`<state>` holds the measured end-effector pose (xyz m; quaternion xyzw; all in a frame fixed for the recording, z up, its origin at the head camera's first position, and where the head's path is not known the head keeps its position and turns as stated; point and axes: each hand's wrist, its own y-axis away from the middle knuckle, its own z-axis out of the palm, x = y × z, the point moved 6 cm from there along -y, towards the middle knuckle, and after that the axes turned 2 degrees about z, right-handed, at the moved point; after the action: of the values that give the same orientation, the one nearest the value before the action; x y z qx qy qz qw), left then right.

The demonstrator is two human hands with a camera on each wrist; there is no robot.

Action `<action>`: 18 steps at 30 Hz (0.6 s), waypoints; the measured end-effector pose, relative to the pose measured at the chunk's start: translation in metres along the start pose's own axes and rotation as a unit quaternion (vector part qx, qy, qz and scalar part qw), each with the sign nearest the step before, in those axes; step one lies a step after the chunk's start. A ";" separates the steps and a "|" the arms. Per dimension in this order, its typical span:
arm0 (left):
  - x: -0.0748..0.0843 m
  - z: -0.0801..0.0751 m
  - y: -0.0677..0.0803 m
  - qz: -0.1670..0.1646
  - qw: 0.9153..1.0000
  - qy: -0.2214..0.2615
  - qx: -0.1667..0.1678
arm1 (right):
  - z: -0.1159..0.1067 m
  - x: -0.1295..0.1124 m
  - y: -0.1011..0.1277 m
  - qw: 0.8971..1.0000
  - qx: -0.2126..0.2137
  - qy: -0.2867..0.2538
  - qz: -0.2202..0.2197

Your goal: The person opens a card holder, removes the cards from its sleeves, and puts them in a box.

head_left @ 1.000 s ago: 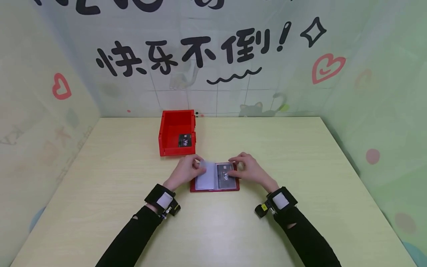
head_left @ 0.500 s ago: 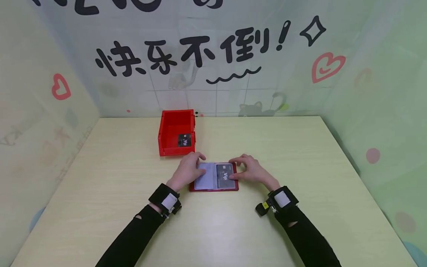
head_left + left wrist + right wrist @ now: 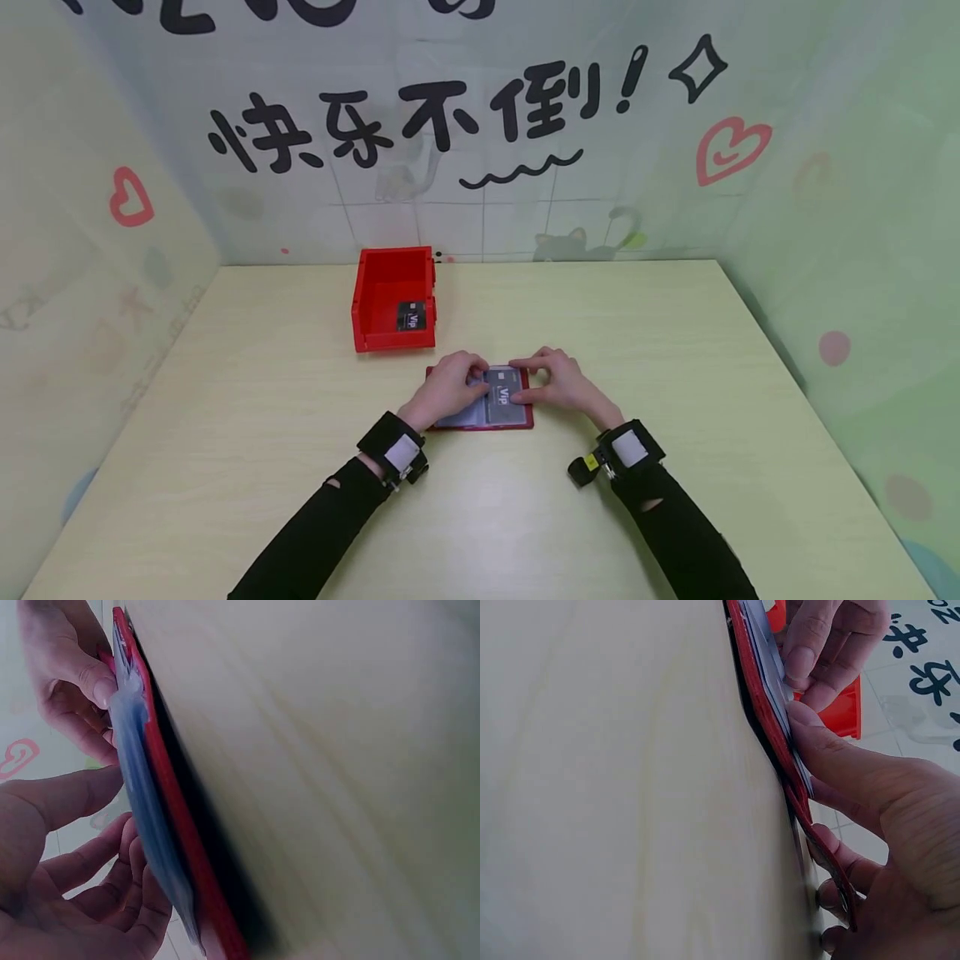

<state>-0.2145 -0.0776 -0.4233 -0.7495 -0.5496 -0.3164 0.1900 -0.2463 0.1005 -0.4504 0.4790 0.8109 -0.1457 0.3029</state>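
Observation:
A red card holder (image 3: pixel 480 428) lies spread on the table, its clear plastic sleeves (image 3: pixel 459 418) fanned at the left. A dark card printed "Vip" (image 3: pixel 502 404) sits in the right-hand sleeve. My left hand (image 3: pixel 450 387) reaches over the left page, thumb and fingertips at the card's left edge; the left wrist view shows them against the stacked sleeves (image 3: pixel 154 832). My right hand (image 3: pixel 562 385) holds the holder's right edge, thumb on the page and fingers around its side. In the right wrist view a red strap (image 3: pixel 829 844) passes by those fingers.
Behind the holder, a red bin (image 3: pixel 393 342) stands on the pale wooden table (image 3: pixel 645 333), with another "Vip" card (image 3: pixel 411 317) inside. A printed fabric backdrop (image 3: pixel 300 225) borders the table's rear and sides.
My left hand has let go of the lifted sleeve on the left page, which now lies flat, and has moved right to the card's edge. My right hand stays at the holder's right edge.

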 end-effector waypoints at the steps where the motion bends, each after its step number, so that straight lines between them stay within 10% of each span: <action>1: -0.001 0.001 0.000 -0.005 1.000 0.001 0.000 | 0.000 0.000 0.001 1.000 0.001 -0.002 0.000; 18: -0.006 0.002 -0.003 -0.029 1.000 0.006 0.008 | 0.002 0.002 0.000 1.000 0.010 0.010 0.007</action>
<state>-0.2182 -0.0789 -0.4292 -0.7299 -0.5724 -0.3217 0.1899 -0.2461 0.1005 -0.4530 0.4888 0.8093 -0.1469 0.2909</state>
